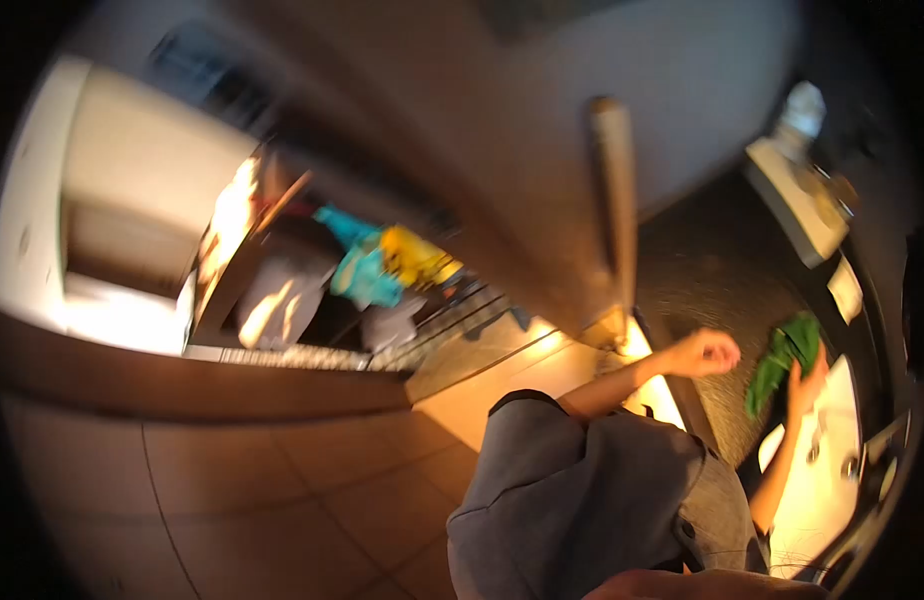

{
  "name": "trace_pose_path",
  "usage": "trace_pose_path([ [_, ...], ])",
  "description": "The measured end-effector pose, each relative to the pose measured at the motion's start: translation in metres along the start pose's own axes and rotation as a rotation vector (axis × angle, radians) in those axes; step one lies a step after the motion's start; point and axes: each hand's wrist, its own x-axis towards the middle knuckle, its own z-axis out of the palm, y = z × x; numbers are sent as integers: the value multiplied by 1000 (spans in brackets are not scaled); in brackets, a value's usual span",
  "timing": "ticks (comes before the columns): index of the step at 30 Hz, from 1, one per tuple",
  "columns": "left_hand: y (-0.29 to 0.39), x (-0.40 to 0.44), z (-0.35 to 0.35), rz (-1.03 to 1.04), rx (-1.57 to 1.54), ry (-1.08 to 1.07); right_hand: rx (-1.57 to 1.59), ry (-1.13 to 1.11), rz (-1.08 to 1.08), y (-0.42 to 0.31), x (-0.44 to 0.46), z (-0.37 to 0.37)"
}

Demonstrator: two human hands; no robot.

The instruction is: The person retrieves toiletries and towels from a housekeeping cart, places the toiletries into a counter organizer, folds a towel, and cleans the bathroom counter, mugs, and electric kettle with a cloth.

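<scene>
My right hand [808,387] grips a crumpled green cloth [785,362] above a dark countertop [717,285], beside a white basin [840,415]. The cloth hangs out to the left of the fingers. My left hand [704,353] is held over the same counter, a short way from the cloth and apart from it. Its fingers curl inward in a loose fist, and nothing shows in them. The picture is tilted and somewhat blurred.
A long upright bar [615,190] stands before a grey panel, close to my left arm. A pale block-like object [797,200] with a clear wrapped item [804,110] lies at the counter's far end. Turquoise cloth [365,270] and yellow cloth [417,257] lie at left above the tiled floor [242,480].
</scene>
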Motion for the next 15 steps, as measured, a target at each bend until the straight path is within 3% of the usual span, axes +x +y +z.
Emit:
trace_pose_path([
  [2, 29, -61, -20, -188, 18, -108, -213, -34, 121, 26, -11, 10],
  [4, 30, -121, -36, -314, -15, -50, -359, -113, 244, 26, -7, 11],
  [6, 19, -181, -44, -473, -65, 259, -405, -159, 253, 38, -3, 10],
  [9, 22, -252, -43, -498, -17, 761, -323, -131, 156, 84, 0, 30],
  [10, 27, -272, -42, -517, -16, 892, -444, -162, 254, 95, 3, 37],
  [11, 30, -294, -36, -542, -27, 1018, -715, -154, 317, 9, 4, 5],
  [13, 37, -326, -37, -480, -11, 1151, -675, 136, -31, 4, 3, -2],
  [15, 49, -345, -44, -403, -69, 1328, -459, 282, -223, -21, 7, -20],
])
